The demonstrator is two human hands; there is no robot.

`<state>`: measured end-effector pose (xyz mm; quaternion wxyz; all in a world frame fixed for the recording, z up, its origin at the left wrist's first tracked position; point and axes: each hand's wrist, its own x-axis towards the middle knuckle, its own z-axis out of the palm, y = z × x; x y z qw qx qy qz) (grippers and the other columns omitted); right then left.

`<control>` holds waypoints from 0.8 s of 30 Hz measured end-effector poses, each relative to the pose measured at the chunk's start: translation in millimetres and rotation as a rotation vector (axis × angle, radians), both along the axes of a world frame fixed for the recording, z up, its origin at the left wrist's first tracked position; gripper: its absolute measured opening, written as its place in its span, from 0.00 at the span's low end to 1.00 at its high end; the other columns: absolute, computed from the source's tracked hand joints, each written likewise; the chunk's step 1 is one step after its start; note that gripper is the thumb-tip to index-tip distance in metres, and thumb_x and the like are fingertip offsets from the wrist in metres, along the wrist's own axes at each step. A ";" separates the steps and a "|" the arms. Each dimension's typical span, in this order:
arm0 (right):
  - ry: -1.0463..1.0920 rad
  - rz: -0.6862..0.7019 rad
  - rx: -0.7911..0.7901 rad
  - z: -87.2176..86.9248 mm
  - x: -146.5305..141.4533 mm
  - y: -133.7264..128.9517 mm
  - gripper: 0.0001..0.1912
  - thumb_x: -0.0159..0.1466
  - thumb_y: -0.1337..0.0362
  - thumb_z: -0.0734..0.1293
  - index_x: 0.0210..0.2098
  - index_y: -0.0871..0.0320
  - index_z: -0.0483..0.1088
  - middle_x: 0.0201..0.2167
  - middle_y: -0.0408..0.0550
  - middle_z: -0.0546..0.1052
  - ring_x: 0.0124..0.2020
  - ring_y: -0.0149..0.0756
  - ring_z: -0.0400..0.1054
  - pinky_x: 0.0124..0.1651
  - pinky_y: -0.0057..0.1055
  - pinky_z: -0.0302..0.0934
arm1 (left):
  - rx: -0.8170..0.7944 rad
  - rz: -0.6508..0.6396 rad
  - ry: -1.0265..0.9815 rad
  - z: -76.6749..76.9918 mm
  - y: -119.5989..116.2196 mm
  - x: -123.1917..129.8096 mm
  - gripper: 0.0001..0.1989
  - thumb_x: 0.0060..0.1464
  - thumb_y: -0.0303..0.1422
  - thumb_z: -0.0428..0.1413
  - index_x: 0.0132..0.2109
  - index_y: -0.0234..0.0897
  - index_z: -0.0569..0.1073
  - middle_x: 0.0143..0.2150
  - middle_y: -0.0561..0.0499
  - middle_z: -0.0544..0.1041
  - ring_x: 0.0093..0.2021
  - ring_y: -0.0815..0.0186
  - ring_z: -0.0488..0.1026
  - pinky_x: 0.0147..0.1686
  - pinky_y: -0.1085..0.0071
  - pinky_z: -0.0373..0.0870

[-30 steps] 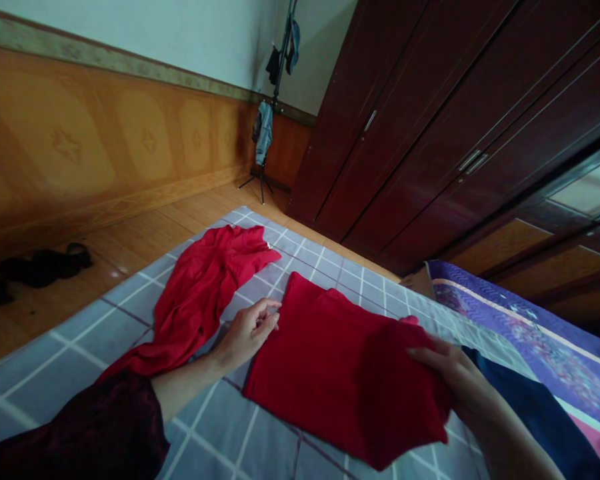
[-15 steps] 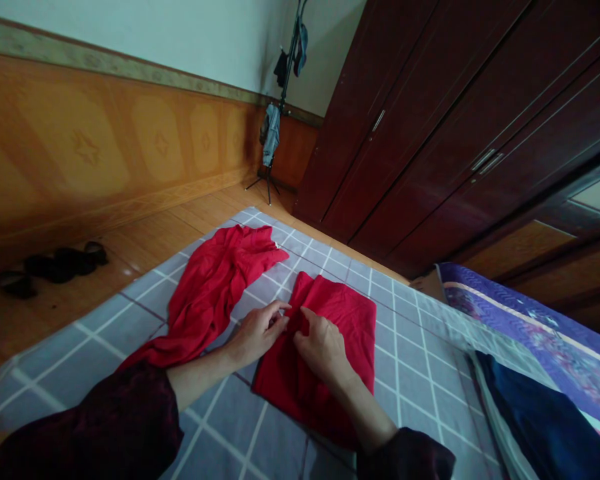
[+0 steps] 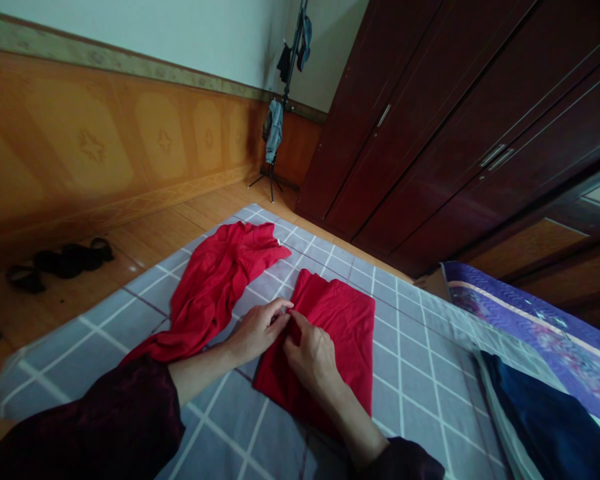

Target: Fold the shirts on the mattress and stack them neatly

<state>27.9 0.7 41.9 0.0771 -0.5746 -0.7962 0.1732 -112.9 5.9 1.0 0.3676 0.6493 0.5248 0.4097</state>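
A folded red garment (image 3: 347, 327) lies flat in front of me on a grey checked bedspread (image 3: 410, 393). My left hand (image 3: 260, 331) pinches its left edge, thumb and forefinger close together. From the right, my right hand (image 3: 313, 353) rests over the cloth, its forefinger reaching the left fingertips and its other fingers curled at the same edge. Exactly what lies under the right fingers is partly hidden. Left of the folded piece, a second red garment (image 3: 215, 287) is spread out crumpled, with my left forearm beside its lower end.
Dark blue folded clothes (image 3: 545, 407) lie at the right edge of the bed, near a purple patterned mattress (image 3: 530, 313). Dark red wardrobes (image 3: 420, 133) stand behind. A coat rack (image 3: 287, 87) is in the corner; black shoes (image 3: 65, 260) sit on the floor at left.
My right hand has moved slightly left, bringing its forefinger to the left fingertips. My left hand stays at the garment's edge. The view has shifted a little.
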 end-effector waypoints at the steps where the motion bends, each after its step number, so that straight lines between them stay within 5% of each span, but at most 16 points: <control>1: 0.021 0.017 -0.008 1.3 1.8 0.6 0.22 0.58 0.67 0.59 0.53 0.55 0.67 0.36 0.49 0.79 0.37 0.41 0.73 0.35 0.28 0.58 | 0.001 -0.008 0.000 0.3 -0.1 0.0 0.15 0.60 0.37 0.47 0.50 0.38 0.70 0.30 0.53 0.76 0.32 0.65 0.73 0.33 0.74 0.66; 6: 0.071 0.142 -0.108 20.0 16.1 31.9 0.16 0.61 0.62 0.59 0.44 0.55 0.73 0.29 0.43 0.77 0.30 0.34 0.71 0.31 0.25 0.57 | 0.000 -0.041 0.041 1.5 -1.8 0.0 0.15 0.60 0.39 0.48 0.50 0.38 0.69 0.32 0.52 0.76 0.34 0.65 0.73 0.32 0.74 0.65; 10: -0.153 0.012 0.098 29.4 24.8 80.6 0.21 0.60 0.66 0.58 0.51 0.56 0.69 0.40 0.48 0.76 0.41 0.38 0.70 0.40 0.29 0.58 | 0.010 -0.083 0.157 5.0 -5.4 0.4 0.21 0.56 0.42 0.53 0.54 0.39 0.67 0.34 0.53 0.76 0.34 0.64 0.73 0.33 0.72 0.66; 14: -0.280 0.029 0.166 21.8 28.0 115.1 0.26 0.53 0.72 0.61 0.52 0.62 0.68 0.47 0.57 0.72 0.51 0.47 0.62 0.49 0.36 0.54 | 0.126 -0.139 0.283 12.9 -10.7 0.1 0.24 0.53 0.39 0.54 0.57 0.40 0.65 0.42 0.50 0.75 0.40 0.62 0.72 0.41 0.68 0.67; 19: -0.363 0.036 0.182 3.7 29.6 128.5 0.24 0.53 0.73 0.61 0.50 0.62 0.69 0.43 0.58 0.73 0.47 0.46 0.64 0.46 0.35 0.54 | 0.469 -0.360 0.379 19.8 -15.2 -0.2 0.29 0.43 0.22 0.50 0.56 0.39 0.67 0.55 0.45 0.68 0.56 0.57 0.61 0.57 0.59 0.57; 22: -0.380 -0.018 0.217 -3.8 30.2 129.5 0.15 0.55 0.72 0.60 0.40 0.61 0.73 0.39 0.57 0.74 0.44 0.45 0.65 0.44 0.34 0.54 | 0.567 -0.510 0.453 17.5 -17.3 1.0 0.22 0.43 0.22 0.50 0.48 0.39 0.71 0.48 0.47 0.73 0.58 0.57 0.60 0.62 0.55 0.47; 24: -0.375 -0.055 0.252 -5.3 30.4 129.0 0.12 0.55 0.71 0.60 0.35 0.61 0.73 0.36 0.56 0.74 0.43 0.43 0.65 0.43 0.33 0.54 | 0.586 -0.540 0.520 14.8 -18.4 1.8 0.14 0.42 0.22 0.51 0.37 0.39 0.72 0.38 0.49 0.74 0.51 0.60 0.66 0.63 0.55 0.45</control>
